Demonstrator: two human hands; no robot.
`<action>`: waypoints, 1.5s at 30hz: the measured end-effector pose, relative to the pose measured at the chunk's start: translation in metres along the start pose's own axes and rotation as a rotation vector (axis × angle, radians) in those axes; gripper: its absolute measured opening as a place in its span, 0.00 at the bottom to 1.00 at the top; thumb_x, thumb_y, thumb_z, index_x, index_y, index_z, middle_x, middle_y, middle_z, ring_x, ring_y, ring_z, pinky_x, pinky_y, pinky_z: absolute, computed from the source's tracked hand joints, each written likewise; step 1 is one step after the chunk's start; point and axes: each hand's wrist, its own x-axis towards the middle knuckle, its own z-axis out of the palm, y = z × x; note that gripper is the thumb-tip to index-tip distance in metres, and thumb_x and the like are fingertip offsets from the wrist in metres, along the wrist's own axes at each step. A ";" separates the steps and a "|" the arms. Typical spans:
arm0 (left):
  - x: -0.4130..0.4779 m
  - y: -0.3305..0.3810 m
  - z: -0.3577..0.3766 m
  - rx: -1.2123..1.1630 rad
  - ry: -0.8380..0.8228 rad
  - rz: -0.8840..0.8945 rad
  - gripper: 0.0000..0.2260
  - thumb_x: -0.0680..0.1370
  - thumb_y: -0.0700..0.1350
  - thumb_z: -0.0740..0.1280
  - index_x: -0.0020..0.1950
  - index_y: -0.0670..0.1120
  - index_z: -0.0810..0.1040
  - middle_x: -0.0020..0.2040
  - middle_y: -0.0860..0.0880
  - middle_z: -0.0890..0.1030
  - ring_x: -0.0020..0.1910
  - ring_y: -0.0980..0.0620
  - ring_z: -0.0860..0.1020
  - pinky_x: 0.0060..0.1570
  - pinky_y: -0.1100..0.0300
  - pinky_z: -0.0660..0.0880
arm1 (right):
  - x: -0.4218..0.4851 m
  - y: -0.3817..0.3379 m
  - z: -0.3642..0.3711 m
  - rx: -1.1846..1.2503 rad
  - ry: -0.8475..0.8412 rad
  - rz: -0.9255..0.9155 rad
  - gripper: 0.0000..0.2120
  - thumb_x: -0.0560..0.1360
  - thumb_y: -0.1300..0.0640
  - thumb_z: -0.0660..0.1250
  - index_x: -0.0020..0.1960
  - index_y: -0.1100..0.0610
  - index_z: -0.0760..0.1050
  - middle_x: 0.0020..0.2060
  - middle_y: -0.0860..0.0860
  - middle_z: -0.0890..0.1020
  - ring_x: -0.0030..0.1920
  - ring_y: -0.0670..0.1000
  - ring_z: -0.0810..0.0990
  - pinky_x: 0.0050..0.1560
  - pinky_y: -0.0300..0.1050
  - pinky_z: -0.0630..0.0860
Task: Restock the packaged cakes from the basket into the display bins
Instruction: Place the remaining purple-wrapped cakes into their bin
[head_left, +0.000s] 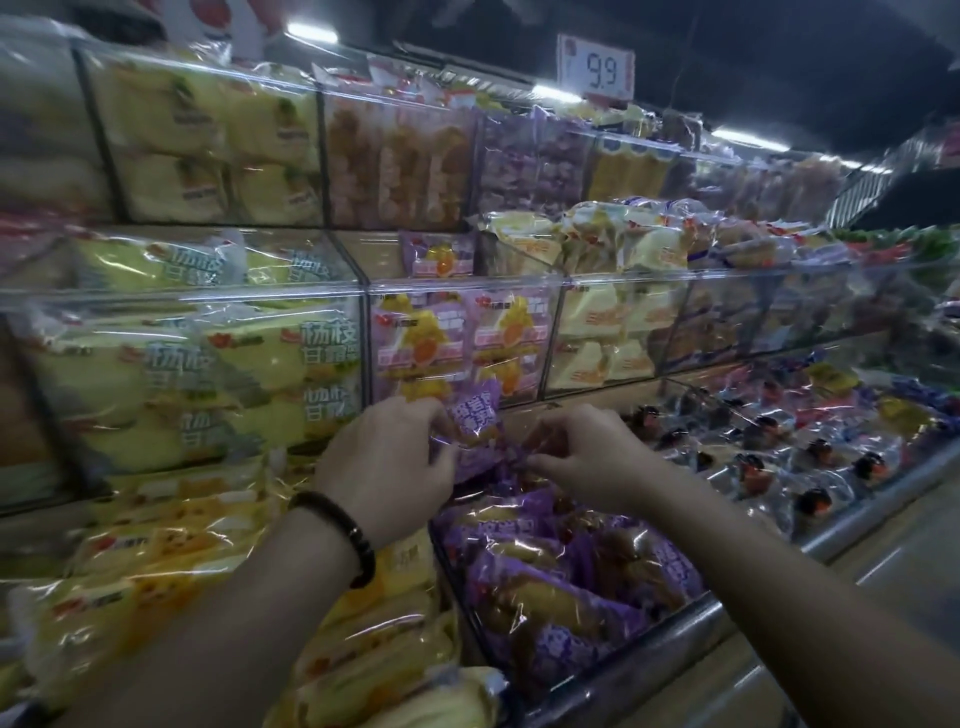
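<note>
A purple-wrapped cake (475, 415) is held upright in both hands just above the pile of purple cakes (561, 582) in a low display bin, in front of the middle shelf. The left hand (387, 467) has its grip curled round the pack's left side; the right hand (582, 452) pinches the wrapper at its lower right edge with thumb and fingertips. A dark bead bracelet (343, 530) circles the left wrist. A metal front rail (675, 634) borders the low bin. To its left lie yellow-wrapped packs (171, 597); to its right, clear packs with dark contents (779, 452). Directly behind the hands, a clear-fronted bin (519, 285) holds pink-and-yellow packs, with pale yellow packs in the bins on either side. More clear bins run along the top shelf, beneath a price sign (597, 70) reading 9.9.
</note>
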 end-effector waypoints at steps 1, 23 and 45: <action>0.001 -0.004 0.005 -0.002 0.006 -0.033 0.09 0.81 0.56 0.66 0.58 0.55 0.76 0.48 0.55 0.76 0.45 0.53 0.78 0.45 0.51 0.82 | 0.003 0.001 0.002 0.020 0.024 0.015 0.06 0.80 0.55 0.72 0.57 0.53 0.83 0.47 0.47 0.86 0.47 0.45 0.85 0.46 0.40 0.83; -0.028 0.013 0.017 0.059 0.081 0.177 0.10 0.78 0.55 0.71 0.59 0.60 0.82 0.51 0.61 0.82 0.51 0.55 0.80 0.56 0.50 0.77 | 0.005 0.030 -0.008 0.139 0.123 0.031 0.01 0.78 0.51 0.75 0.48 0.48 0.84 0.41 0.45 0.87 0.44 0.46 0.86 0.48 0.50 0.84; -0.009 0.029 0.026 0.261 -0.289 0.082 0.15 0.81 0.66 0.61 0.64 0.67 0.79 0.59 0.58 0.83 0.62 0.50 0.78 0.70 0.44 0.66 | 0.005 0.031 -0.020 -0.372 -0.191 -0.067 0.09 0.79 0.53 0.73 0.59 0.50 0.84 0.51 0.45 0.85 0.49 0.44 0.81 0.54 0.41 0.78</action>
